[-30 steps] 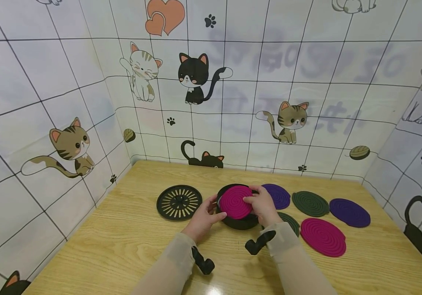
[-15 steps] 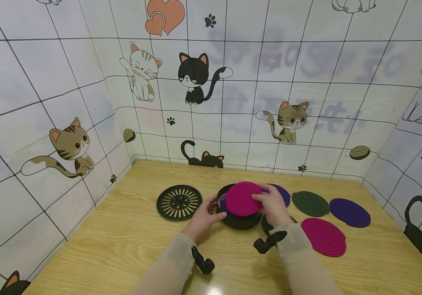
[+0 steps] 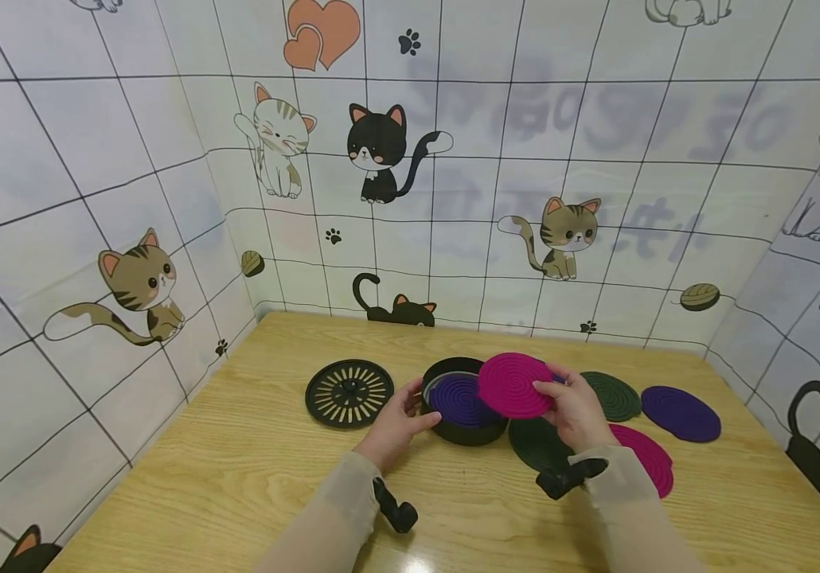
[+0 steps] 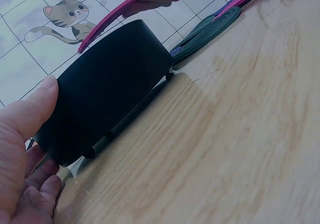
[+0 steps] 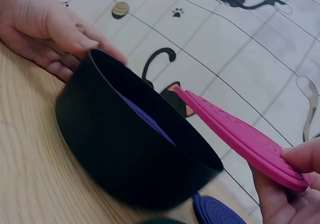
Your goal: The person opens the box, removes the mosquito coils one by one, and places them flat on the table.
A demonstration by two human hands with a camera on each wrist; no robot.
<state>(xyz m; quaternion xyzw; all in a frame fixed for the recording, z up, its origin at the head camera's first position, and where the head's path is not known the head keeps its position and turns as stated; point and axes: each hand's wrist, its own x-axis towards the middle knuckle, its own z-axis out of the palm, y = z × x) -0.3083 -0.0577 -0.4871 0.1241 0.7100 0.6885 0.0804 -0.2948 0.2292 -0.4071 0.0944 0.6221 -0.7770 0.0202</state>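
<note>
My right hand point(image 3: 573, 410) pinches a pink spiral coaster point(image 3: 515, 386) by its right edge, thumb on top and fingers beneath. The coaster is held tilted above the right rim of a round black container point(image 3: 469, 434). Inside the container lies a purple spiral coaster point(image 3: 462, 398); whether more lie under it is hidden. My left hand point(image 3: 397, 423) holds the container's left side, and the left wrist view shows the thumb point(image 4: 47, 91) on its wall. In the right wrist view the pink coaster point(image 5: 240, 139) is apart from the container point(image 5: 125, 149).
Left of the container lies a black slotted round lid point(image 3: 349, 394) with a knob. To the right are green coasters point(image 3: 614, 396), a purple one point(image 3: 681, 414) and a pink one point(image 3: 646, 461) on the wooden table point(image 3: 238, 477). A cat-patterned wall covering point(image 3: 467, 263) stands behind.
My right hand has moved right with the pink coaster, from over the container to its right rim, uncovering the purple coaster inside. The left hand has stayed on the container.
</note>
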